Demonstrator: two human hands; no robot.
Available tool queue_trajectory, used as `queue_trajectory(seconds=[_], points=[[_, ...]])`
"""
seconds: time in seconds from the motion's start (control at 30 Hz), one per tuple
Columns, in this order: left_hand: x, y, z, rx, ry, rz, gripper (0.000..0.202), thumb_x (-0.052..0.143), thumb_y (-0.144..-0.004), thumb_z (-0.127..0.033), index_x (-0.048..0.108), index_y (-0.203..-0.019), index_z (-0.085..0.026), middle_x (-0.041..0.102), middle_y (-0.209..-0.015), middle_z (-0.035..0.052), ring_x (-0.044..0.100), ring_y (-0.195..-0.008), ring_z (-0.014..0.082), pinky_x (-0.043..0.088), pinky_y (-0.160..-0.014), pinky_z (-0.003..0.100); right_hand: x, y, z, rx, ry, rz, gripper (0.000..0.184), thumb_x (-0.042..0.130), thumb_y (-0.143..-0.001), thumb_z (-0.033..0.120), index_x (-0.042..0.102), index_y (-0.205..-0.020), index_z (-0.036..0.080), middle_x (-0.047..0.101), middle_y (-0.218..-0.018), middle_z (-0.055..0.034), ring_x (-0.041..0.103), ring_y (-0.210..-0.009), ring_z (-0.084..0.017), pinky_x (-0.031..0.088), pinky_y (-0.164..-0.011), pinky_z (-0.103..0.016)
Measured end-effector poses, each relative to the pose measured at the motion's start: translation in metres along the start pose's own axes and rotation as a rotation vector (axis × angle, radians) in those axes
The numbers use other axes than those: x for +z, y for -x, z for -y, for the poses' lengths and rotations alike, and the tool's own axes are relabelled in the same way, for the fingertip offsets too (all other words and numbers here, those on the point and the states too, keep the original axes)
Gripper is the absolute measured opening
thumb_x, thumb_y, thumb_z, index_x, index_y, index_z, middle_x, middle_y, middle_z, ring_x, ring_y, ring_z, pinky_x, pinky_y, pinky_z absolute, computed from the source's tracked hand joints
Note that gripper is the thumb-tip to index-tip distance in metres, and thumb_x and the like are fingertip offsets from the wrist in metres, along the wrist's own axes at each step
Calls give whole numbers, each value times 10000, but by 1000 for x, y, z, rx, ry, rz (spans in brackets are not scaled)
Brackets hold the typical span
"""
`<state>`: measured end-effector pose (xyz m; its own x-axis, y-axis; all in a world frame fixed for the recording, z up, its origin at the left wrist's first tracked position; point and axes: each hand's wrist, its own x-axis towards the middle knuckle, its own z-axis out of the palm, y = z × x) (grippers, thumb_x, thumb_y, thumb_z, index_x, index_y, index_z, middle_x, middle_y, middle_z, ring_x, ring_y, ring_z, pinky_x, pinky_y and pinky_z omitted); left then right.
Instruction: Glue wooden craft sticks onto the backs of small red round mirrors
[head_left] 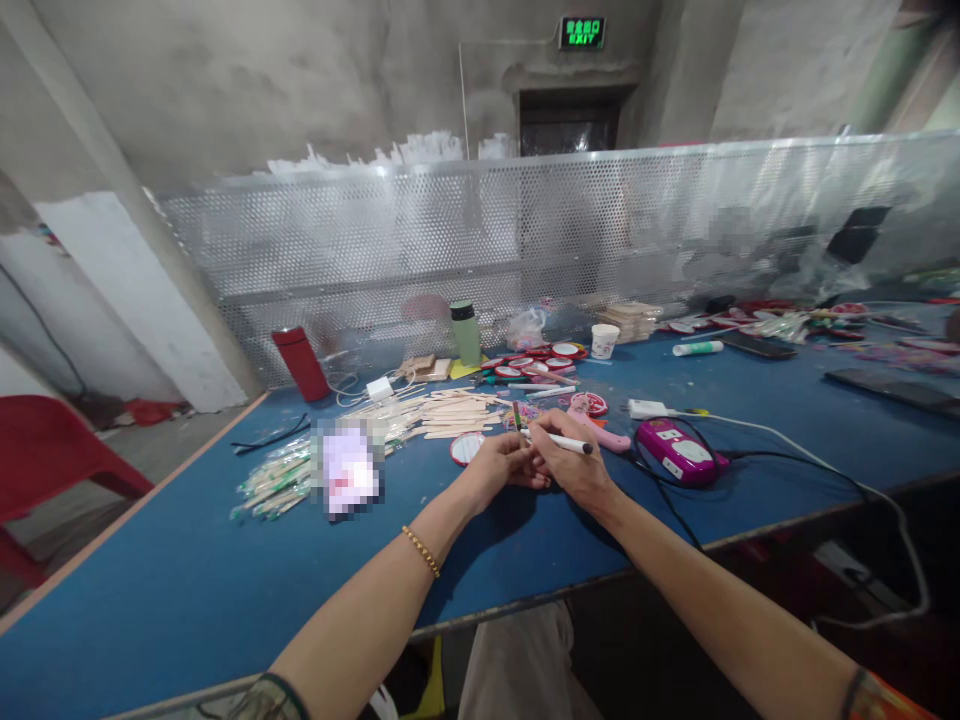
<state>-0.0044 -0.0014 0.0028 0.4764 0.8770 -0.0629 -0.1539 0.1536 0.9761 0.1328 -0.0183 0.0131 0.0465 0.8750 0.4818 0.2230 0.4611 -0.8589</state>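
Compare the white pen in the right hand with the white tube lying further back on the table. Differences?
The pen is held by the right hand; the tube lies loose on the blue table, with no hand on it. The pen is thinner, with a dark tip; the tube is thicker, with a green end. The pen is close to the person; the tube is further back and to the right. Both are white and slim.
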Motion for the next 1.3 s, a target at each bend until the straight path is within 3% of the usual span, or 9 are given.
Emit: queue_trajectory(seconds=[1.3], points=[[0,1,0,6,-12,25,455,828,-642,-473,536,-716,-133,630,-649,28,663,-614,145,588,-688,320,-1,-1,-1,-13,17,-30,239,555,-818,405,536,-665,222,583,-546,25,560,-421,-130,457,-409,-236]])
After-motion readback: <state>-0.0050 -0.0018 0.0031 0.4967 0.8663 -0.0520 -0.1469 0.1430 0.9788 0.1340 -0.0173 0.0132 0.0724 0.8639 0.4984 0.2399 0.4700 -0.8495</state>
